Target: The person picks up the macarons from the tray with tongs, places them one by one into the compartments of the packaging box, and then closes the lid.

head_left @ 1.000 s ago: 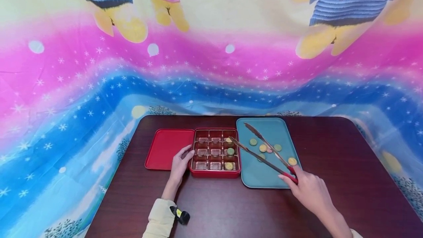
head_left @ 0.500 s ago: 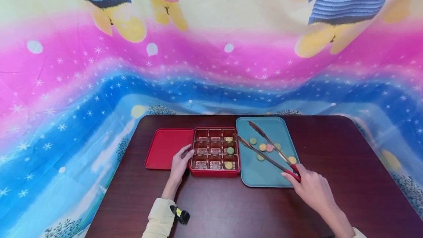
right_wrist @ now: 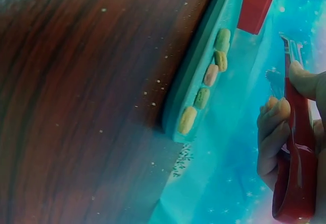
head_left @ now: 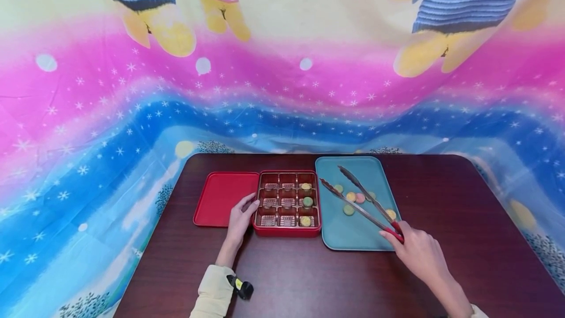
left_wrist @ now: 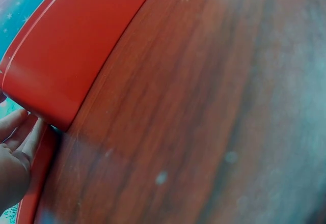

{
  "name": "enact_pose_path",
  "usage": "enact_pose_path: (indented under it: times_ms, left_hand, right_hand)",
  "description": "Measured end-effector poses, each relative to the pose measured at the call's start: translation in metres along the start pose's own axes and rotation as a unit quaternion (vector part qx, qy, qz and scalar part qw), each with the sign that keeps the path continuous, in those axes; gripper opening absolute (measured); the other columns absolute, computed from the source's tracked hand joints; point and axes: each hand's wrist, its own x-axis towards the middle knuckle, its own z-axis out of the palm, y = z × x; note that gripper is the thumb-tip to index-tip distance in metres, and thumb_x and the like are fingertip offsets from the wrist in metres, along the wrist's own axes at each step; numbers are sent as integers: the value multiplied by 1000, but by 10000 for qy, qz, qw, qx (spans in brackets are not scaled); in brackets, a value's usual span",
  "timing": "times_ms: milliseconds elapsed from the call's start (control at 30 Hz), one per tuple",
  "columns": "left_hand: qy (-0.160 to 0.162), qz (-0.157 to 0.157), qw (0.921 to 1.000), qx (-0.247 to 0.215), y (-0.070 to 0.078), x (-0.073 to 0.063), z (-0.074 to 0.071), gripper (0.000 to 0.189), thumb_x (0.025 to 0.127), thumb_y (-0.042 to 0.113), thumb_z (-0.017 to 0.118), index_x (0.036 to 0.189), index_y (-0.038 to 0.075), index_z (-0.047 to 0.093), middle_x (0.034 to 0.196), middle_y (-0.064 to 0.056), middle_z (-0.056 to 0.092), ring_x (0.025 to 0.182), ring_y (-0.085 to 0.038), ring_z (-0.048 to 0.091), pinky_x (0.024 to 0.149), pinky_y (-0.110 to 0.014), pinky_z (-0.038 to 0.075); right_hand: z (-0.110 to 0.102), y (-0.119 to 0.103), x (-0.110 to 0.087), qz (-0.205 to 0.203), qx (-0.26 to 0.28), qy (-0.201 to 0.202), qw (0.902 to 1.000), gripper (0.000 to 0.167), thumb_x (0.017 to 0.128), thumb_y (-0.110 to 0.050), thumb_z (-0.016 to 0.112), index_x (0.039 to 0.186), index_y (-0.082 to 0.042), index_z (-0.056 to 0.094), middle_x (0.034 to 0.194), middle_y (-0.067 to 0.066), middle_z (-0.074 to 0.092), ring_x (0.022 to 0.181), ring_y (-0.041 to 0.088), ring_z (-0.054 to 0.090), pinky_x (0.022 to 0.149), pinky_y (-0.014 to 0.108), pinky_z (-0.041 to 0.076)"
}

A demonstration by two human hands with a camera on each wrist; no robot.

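My left hand rests its fingers against the left side of a red box with a sectioned brown insert. In the box's right column sit a yellow macaron in front, a green macaron in the middle and another yellow one behind. My right hand grips red-handled tongs, their arms spread with nothing between the tips. The tongs reach over a teal tray bearing several macarons, among them a pink macaron and a green one. Fingers curl round the red handle in the right wrist view.
A flat red lid lies left of the box, and the tray stands close along its right side. All sit on a dark wooden table. A printed cloth hangs behind the table's far edge.
The tongs have moved right, from over the box's back right compartment to over the tray. The left hand and box stay put.
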Motion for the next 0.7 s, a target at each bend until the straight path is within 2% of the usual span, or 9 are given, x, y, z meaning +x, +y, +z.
enact_pose_path:
  times_ms: [400, 500, 700]
  left_hand:
    - [42, 14, 10000, -31, 1, 0, 1, 44, 100, 16, 70, 139, -2, 62, 136, -24, 63, 126, -32, 59, 92, -23, 51]
    - [26, -11, 10000, -75, 1, 0, 0, 44, 100, 17, 70, 140, -2, 62, 137, -24, 62, 127, -31, 59, 92, -22, 51]
    - [-10, 55, 10000, -9, 1, 0, 0, 47, 102, 20, 68, 141, -4, 60, 139, -26, 60, 129, -32, 58, 92, -21, 50]
  right_hand:
    - [7, 3, 2, 223, -12, -331, 9992, 40, 81, -24, 90, 74, -10, 52, 55, -5, 33, 46, 12, 32, 42, 31, 30]
    - [9, 5, 2, 130, -8, -246, 9996, 40, 81, -21, 89, 73, -11, 51, 54, -5, 32, 46, 13, 31, 42, 31, 29]
    - [12, 9, 2, -96, -46, 0, 9999, 49, 82, -16, 87, 67, -15, 40, 55, -6, 26, 46, 14, 28, 42, 32, 27]
